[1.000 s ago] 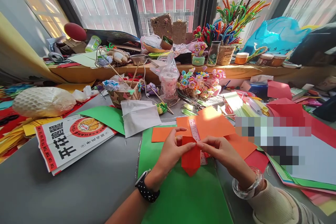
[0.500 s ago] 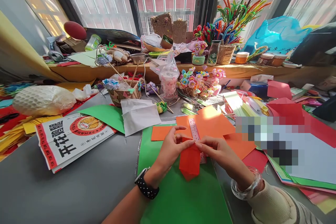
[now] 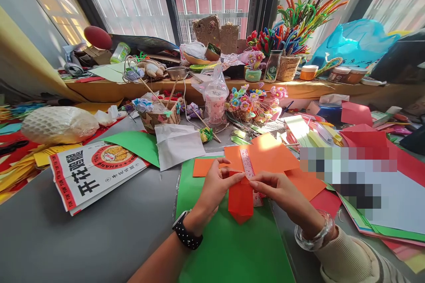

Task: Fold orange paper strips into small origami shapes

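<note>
A folded red-orange paper [image 3: 241, 201] hangs point down just above a green sheet [image 3: 229, 247]. My left hand [image 3: 215, 188] pinches its upper left edge; a black watch sits on that wrist. My right hand [image 3: 277, 190] pinches the upper right edge, with a clear bangle on the wrist. Fingertips of both hands nearly meet at the paper's top. Behind the paper lies a patterned pink ruler [image 3: 247, 163] on orange sheets [image 3: 265, 154].
A printed bag [image 3: 89, 174] lies on the grey table at left, beside a white netted bundle [image 3: 59, 124]. A white paper [image 3: 177, 143], a woven basket [image 3: 161, 117], paper flowers [image 3: 254, 99] and a plastic cup [image 3: 215, 104] stand behind. Red sheets [image 3: 365, 139] pile up at right.
Both hands have kept their grip on the folded red-orange paper and lifted it slightly away from me; the fingertips have shifted along its top edge.
</note>
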Available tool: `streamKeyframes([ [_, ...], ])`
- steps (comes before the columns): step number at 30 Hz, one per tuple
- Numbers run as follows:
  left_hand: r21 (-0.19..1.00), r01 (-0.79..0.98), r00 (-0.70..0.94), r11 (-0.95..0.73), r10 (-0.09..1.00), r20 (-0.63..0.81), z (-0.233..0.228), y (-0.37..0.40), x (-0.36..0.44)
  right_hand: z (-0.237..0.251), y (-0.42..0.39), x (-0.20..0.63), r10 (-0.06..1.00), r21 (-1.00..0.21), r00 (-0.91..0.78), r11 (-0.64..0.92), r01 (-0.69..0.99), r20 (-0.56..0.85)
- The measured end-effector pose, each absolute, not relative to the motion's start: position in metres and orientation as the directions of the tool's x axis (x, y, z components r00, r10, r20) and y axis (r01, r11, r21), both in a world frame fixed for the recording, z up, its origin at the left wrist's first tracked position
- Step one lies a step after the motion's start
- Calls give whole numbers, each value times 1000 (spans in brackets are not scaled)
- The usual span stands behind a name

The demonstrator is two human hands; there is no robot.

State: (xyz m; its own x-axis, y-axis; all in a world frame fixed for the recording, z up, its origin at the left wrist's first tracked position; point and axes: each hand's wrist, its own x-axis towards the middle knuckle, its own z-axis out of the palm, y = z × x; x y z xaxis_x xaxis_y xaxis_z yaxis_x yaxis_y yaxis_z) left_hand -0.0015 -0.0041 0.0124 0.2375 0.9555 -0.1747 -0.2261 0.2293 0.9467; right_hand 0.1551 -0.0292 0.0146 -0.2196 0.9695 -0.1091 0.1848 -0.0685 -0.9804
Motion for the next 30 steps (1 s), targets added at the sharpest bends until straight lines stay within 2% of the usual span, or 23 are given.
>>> streamKeyframes([
  [10,943,-222,213,250,956,-203,13,-2,-4,14,-27,159,954,-979,-267,-88,186,-136],
  [14,933,-227,282,280,936,-212,13,-4,-3,13,-27,158,967,-977,-223,-75,199,-120],
  [17,932,-201,310,302,922,-232,13,-5,-2,12,-28,154,962,-981,-256,-48,189,-96],
  [23,933,-225,255,281,941,-222,15,-4,-3,13,-29,155,955,-970,-281,-21,244,-92],
  [30,935,-201,247,293,939,-240,14,-3,-4,14,-28,160,939,-975,-312,-80,206,-143],
])
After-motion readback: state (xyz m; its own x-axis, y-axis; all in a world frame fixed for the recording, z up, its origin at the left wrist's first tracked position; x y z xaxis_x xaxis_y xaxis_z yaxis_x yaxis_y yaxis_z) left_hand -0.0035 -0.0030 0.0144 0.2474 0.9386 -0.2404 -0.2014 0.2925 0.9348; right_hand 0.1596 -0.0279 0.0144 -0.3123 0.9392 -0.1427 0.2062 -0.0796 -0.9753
